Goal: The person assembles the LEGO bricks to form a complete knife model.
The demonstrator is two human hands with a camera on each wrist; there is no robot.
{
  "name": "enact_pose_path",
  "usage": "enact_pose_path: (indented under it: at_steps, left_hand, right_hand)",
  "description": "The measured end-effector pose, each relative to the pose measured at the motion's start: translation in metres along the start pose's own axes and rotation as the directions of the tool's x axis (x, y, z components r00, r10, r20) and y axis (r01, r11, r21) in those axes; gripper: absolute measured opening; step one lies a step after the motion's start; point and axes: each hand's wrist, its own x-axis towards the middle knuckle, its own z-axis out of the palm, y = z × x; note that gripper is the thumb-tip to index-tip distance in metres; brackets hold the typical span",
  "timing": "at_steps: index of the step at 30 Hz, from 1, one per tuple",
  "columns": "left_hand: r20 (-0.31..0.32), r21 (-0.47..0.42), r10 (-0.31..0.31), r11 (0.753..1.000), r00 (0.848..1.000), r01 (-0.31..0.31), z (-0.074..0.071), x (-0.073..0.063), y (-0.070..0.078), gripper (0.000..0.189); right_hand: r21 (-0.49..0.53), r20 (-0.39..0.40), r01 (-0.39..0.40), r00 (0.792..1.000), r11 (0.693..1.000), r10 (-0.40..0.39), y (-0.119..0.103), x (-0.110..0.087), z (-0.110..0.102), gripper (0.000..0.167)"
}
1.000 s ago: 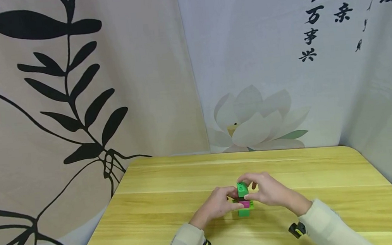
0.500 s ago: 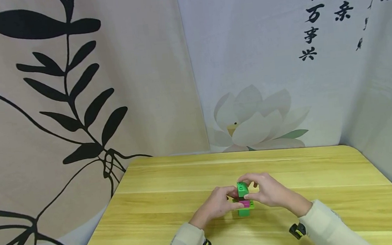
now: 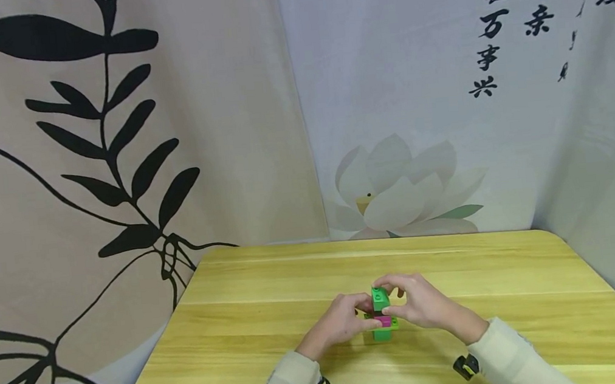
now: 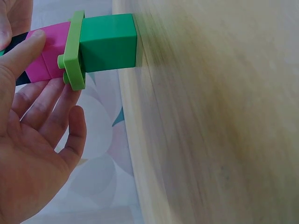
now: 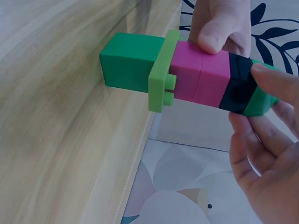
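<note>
A stack of toy building blocks stands upright on the wooden table [image 3: 271, 280]. From the bottom it has a dark green block [image 5: 131, 65], a wider lime green plate [image 4: 73, 58] with studs, two pink blocks [image 5: 200, 74], a black block [image 5: 237, 84] and a green top block [image 3: 380, 298] with a sloped side. My left hand [image 3: 341, 320] grips the pink part, its thumb on the near face and its fingers behind. My right hand [image 3: 424, 301] pinches the green top block between thumb and fingers; its thumb lies at the seam with the black block.
Behind the table hangs a pale cloth backdrop [image 3: 247, 130] with dark leaf prints, a lotus print [image 3: 406, 189] and written characters. Another cloth [image 3: 604, 190] hangs along the right side. A dark wrist device [image 3: 467, 366] sits below the right sleeve [image 3: 514, 357].
</note>
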Motion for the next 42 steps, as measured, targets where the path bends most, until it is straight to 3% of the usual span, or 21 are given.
enact_pose_path:
  at_steps: [20, 31, 42]
  left_hand:
    - [0.028, 0.057, -0.018, 0.998, 0.999, 0.017, -0.004, -0.001, 0.005, 0.022]
    - [0.044, 0.086, -0.040, 0.996, 0.998, 0.036, -0.005, -0.001, 0.009, 0.020]
    - [0.075, 0.147, -0.097, 0.985, 0.992, 0.085, -0.002, -0.005, 0.009, 0.024]
  right_hand:
    - [0.004, 0.014, -0.002, 1.000, 1.000, 0.002, -0.001, -0.001, -0.001, 0.044]
    - [0.042, -0.009, -0.041, 0.999, 0.998, 0.041, 0.002, -0.004, 0.005, 0.047]
    - [0.027, 0.108, -0.157, 0.982, 0.987, 0.154, 0.016, -0.020, 0.020, 0.042]
